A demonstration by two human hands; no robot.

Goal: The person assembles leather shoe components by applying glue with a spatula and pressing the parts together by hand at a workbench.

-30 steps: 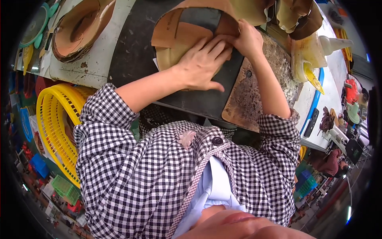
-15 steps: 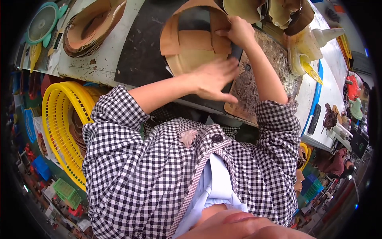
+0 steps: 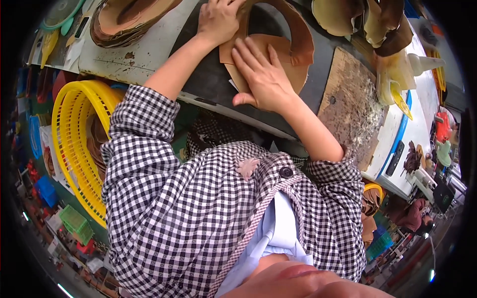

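Pressing the brown leather piece [image 3: 278, 59] flat on the dark surface [image 3: 208, 74] with both hands.

The hands have swapped places since a moment ago: the left hand [image 3: 216, 20] now sits at the top left edge of the leather, and the right hand [image 3: 263, 77] has come down on its middle, so the piece looks pinned and smoothed. The right fingers [image 3: 248, 54] lie flat and spread on top of the leather. The left fingers seem curled on the edge, but the picture's rim cuts them off. A curved strip [image 3: 298, 35] arches just above.
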